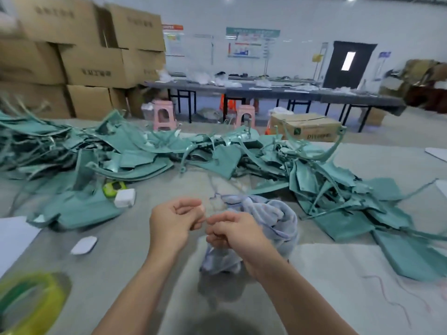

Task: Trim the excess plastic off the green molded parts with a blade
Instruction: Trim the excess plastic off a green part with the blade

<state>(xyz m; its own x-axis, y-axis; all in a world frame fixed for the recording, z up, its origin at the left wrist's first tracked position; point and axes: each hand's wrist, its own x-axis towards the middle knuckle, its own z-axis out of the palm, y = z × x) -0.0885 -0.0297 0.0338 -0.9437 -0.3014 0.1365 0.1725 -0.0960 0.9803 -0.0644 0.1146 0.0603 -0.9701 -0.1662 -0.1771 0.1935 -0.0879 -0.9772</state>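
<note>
Green molded parts and trimmed scraps lie in a long heap [135, 153] across the far side of the grey table [121, 257], with a second tangle [338, 189] at the right. My left hand [174, 226] and my right hand [234, 234] are held together over the table's middle, fingers curled, fingertips almost touching. Something small may be pinched between them; blur hides what. No blade is visible. A crumpled pale blue cloth [271, 221] lies under and behind my right hand.
A white block [124, 197] and a yellow-green device [113, 188] sit left of centre. A small white pad [84, 245] lies nearer, a green-yellow roll [29, 303] at bottom left. Cardboard boxes [84, 59] stack at back left; pink stools [164, 114] and long tables [266, 93] stand behind.
</note>
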